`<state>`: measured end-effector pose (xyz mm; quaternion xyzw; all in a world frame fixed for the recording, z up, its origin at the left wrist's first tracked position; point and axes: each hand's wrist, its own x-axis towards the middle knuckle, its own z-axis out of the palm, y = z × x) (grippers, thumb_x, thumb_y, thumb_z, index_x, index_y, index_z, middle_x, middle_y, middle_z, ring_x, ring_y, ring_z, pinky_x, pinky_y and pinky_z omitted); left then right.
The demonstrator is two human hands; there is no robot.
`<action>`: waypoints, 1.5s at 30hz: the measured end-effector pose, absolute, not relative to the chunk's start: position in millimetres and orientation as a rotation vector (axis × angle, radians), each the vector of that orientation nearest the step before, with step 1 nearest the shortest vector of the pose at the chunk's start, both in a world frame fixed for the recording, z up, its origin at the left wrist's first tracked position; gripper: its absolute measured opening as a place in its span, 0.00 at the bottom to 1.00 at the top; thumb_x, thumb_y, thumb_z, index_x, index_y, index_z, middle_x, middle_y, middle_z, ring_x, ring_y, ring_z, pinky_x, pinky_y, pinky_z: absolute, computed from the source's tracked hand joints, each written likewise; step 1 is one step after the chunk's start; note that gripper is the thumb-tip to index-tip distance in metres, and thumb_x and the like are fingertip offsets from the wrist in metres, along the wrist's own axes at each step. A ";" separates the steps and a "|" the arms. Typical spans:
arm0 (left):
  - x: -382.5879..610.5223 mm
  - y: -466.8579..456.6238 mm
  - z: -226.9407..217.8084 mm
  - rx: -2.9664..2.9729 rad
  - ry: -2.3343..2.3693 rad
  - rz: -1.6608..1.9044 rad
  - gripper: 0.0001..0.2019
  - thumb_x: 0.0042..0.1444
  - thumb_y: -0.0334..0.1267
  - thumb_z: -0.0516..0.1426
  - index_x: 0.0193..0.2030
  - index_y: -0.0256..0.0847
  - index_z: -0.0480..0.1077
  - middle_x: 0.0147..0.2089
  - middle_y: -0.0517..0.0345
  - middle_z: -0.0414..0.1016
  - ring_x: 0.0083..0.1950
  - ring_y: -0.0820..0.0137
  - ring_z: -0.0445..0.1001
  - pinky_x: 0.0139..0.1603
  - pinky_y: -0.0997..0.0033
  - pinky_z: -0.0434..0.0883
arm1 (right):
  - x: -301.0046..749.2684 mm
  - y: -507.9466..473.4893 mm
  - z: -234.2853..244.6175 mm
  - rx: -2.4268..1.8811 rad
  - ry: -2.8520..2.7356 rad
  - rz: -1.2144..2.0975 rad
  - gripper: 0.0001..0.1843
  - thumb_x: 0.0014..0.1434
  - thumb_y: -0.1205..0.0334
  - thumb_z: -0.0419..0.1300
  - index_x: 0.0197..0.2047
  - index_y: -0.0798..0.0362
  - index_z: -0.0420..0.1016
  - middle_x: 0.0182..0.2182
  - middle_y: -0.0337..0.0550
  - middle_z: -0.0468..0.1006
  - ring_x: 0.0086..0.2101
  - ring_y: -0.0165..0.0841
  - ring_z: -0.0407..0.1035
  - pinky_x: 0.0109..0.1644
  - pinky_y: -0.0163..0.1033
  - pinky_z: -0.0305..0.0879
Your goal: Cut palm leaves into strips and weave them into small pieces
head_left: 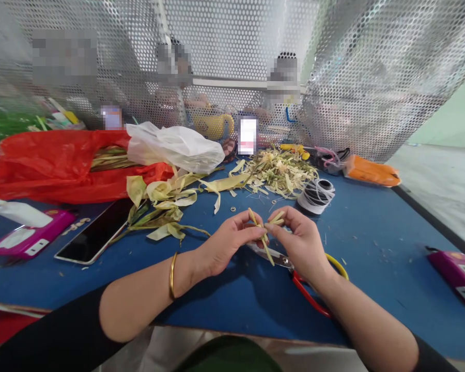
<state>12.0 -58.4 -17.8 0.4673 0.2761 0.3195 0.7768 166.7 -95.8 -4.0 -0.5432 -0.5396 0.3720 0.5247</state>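
Observation:
Between my two hands is a small piece made of pale yellow-green plant strips (269, 254), with ends sticking out on several sides. My left hand (232, 240) pinches it from the left, thumb on top. From the right, my right hand (300, 240) pinches the same strips, and short ends show above its thumb. Scissors (313, 298) with a red and yellow handle lie on the table under my right hand, partly hidden by it. A spool of white and dark thread (315, 197) stands just beyond my right hand.
Dried husk leaves (170, 194) lie left of centre, near a red bag (54, 165) and a white bag (178, 144). Cut scraps (281, 170) are heaped at the back. A phone (95, 232) and purple power strips (455, 276) rest on the blue table (375, 232). A perforated metal screen (240, 46) stands behind.

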 end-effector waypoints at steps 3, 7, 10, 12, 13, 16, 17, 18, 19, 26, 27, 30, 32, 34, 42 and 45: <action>10.7 -57.5 -17.7 1.006 0.608 0.672 0.09 0.51 0.37 0.64 0.35 0.39 0.68 0.31 0.63 0.72 0.33 0.76 0.71 0.41 0.74 0.68 | 167.0 -96.7 -4.3 -1.313 -1.297 0.856 0.07 0.50 0.62 0.63 0.28 0.53 0.69 0.23 0.35 0.72 0.26 0.29 0.65 0.33 0.35 0.62; 9.9 -54.5 -17.1 1.081 0.625 0.652 0.07 0.50 0.35 0.63 0.33 0.38 0.68 0.28 0.62 0.72 0.32 0.75 0.70 0.37 0.75 0.67 | 167.0 -98.5 -6.4 -1.289 -1.281 0.944 0.07 0.51 0.61 0.63 0.28 0.52 0.69 0.23 0.35 0.73 0.26 0.29 0.67 0.33 0.36 0.63; 9.4 -52.0 -15.2 1.108 0.645 0.633 0.07 0.50 0.35 0.63 0.33 0.39 0.68 0.27 0.61 0.73 0.31 0.74 0.70 0.34 0.75 0.67 | 167.6 -99.3 -7.2 -1.290 -1.283 0.954 0.07 0.52 0.61 0.63 0.29 0.52 0.69 0.23 0.36 0.74 0.26 0.30 0.67 0.33 0.36 0.63; 8.1 -50.9 -13.0 1.101 0.691 0.599 0.08 0.50 0.37 0.63 0.36 0.39 0.69 0.28 0.60 0.75 0.29 0.74 0.70 0.31 0.75 0.66 | 168.2 -99.8 -6.2 -1.294 -1.330 0.883 0.07 0.52 0.61 0.63 0.29 0.53 0.69 0.23 0.36 0.73 0.26 0.30 0.67 0.33 0.35 0.63; 7.1 -50.6 -11.8 1.094 0.713 0.572 0.09 0.50 0.38 0.63 0.37 0.38 0.70 0.28 0.59 0.76 0.28 0.74 0.69 0.30 0.75 0.65 | 168.4 -100.3 -5.3 -1.294 -1.366 0.833 0.06 0.53 0.61 0.63 0.29 0.53 0.69 0.23 0.36 0.73 0.27 0.30 0.67 0.33 0.35 0.63; 3.1 -49.7 -8.6 1.061 0.745 0.477 0.10 0.49 0.40 0.64 0.35 0.36 0.73 0.31 0.56 0.77 0.26 0.77 0.67 0.29 0.77 0.64 | 168.5 -102.7 -3.4 -1.312 -1.477 0.679 0.05 0.55 0.63 0.61 0.29 0.52 0.70 0.24 0.36 0.73 0.28 0.29 0.67 0.34 0.35 0.63; 1.8 -49.5 -8.0 1.042 0.750 0.452 0.10 0.49 0.40 0.64 0.34 0.35 0.74 0.31 0.56 0.77 0.25 0.78 0.67 0.28 0.77 0.64 | 168.5 -103.6 -3.3 -1.329 -1.510 0.628 0.04 0.55 0.64 0.61 0.29 0.52 0.70 0.25 0.36 0.74 0.28 0.30 0.67 0.34 0.35 0.62; 0.9 -49.2 -7.7 1.023 0.755 0.432 0.11 0.48 0.41 0.64 0.34 0.35 0.74 0.32 0.55 0.77 0.24 0.79 0.66 0.27 0.78 0.63 | 168.4 -104.5 -3.6 -1.347 -1.538 0.579 0.04 0.56 0.65 0.61 0.30 0.51 0.70 0.25 0.36 0.74 0.29 0.30 0.68 0.35 0.35 0.62; 0.3 -48.9 -7.7 1.009 0.759 0.419 0.11 0.48 0.41 0.65 0.33 0.35 0.74 0.31 0.56 0.77 0.23 0.80 0.65 0.26 0.78 0.62 | 168.3 -105.2 -4.2 -1.364 -1.565 0.531 0.03 0.56 0.65 0.60 0.31 0.51 0.70 0.26 0.37 0.75 0.30 0.31 0.68 0.36 0.36 0.62; 3.1 -49.9 -8.8 0.995 0.837 0.470 0.09 0.44 0.38 0.64 0.30 0.36 0.72 0.26 0.57 0.75 0.22 0.80 0.63 0.25 0.79 0.59 | 174.6 -102.0 -4.1 -1.314 -1.793 0.367 0.02 0.59 0.67 0.60 0.35 0.51 0.71 0.31 0.38 0.77 0.34 0.32 0.70 0.40 0.37 0.62; 3.4 -50.2 -8.4 0.998 0.848 0.468 0.08 0.44 0.38 0.64 0.29 0.36 0.72 0.26 0.58 0.75 0.22 0.80 0.63 0.25 0.79 0.59 | 176.7 -100.7 -2.5 -1.270 -1.862 0.313 0.03 0.59 0.67 0.59 0.38 0.51 0.71 0.32 0.39 0.77 0.34 0.33 0.70 0.41 0.38 0.62; 2.8 -50.0 -8.1 1.018 0.848 0.460 0.06 0.44 0.36 0.63 0.28 0.36 0.73 0.26 0.57 0.75 0.23 0.79 0.64 0.25 0.78 0.59 | 183.5 -97.3 3.2 -1.108 -2.124 0.080 0.08 0.63 0.67 0.56 0.43 0.50 0.74 0.33 0.41 0.78 0.35 0.34 0.69 0.43 0.41 0.60; 1.5 -48.8 -9.4 1.028 0.838 0.454 0.05 0.44 0.35 0.62 0.28 0.37 0.73 0.26 0.58 0.75 0.23 0.79 0.64 0.25 0.78 0.59 | 187.2 -95.8 6.3 -1.049 -2.269 -0.032 0.11 0.65 0.66 0.53 0.42 0.49 0.76 0.33 0.43 0.78 0.35 0.35 0.68 0.44 0.42 0.59; 0.0 -47.2 -11.2 1.032 0.827 0.437 0.04 0.44 0.34 0.62 0.28 0.37 0.73 0.27 0.57 0.75 0.23 0.79 0.64 0.25 0.78 0.60 | 189.6 -95.1 7.4 -1.029 -2.339 -0.081 0.13 0.66 0.66 0.51 0.39 0.49 0.77 0.33 0.43 0.77 0.36 0.35 0.67 0.46 0.43 0.59; -3.5 -42.1 -8.7 1.146 0.767 0.409 0.09 0.45 0.39 0.65 0.31 0.36 0.74 0.29 0.55 0.76 0.26 0.75 0.70 0.29 0.74 0.67 | 184.1 -97.0 5.4 -1.179 -2.317 -0.062 0.15 0.67 0.61 0.51 0.32 0.53 0.74 0.28 0.44 0.74 0.32 0.35 0.63 0.42 0.42 0.56; -2.3 -44.4 -7.1 1.284 0.745 0.435 0.10 0.46 0.40 0.64 0.32 0.36 0.73 0.28 0.58 0.75 0.25 0.74 0.70 0.30 0.72 0.69 | 179.3 -97.9 3.9 -1.348 -2.210 0.143 0.14 0.66 0.63 0.50 0.29 0.54 0.71 0.27 0.43 0.72 0.31 0.34 0.63 0.38 0.40 0.55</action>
